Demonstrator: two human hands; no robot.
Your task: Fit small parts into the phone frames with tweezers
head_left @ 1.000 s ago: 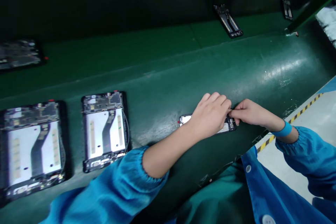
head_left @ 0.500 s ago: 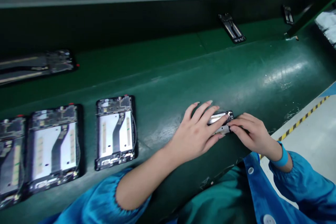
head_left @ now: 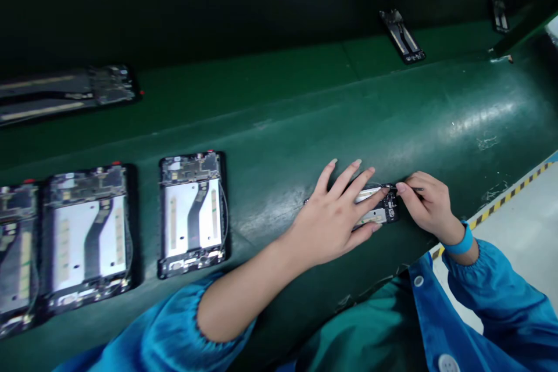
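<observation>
The left hand [head_left: 333, 218] lies flat, fingers spread, on one open phone [head_left: 379, 209] near the right of the glossy green belt [head_left: 436, 122]. The right hand [head_left: 425, 203] pinches a thin tool [head_left: 403, 188] touching it. Three similar rectangular phones [head_left: 193, 214] lie left.

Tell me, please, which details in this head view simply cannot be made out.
- Opened phone, head view: mostly hidden under the left hand.
- Thin tool in the right hand: too small to identify.
- Leftmost phone: cut off by the left edge.
- Far phone on the belt: too small, dim.
</observation>
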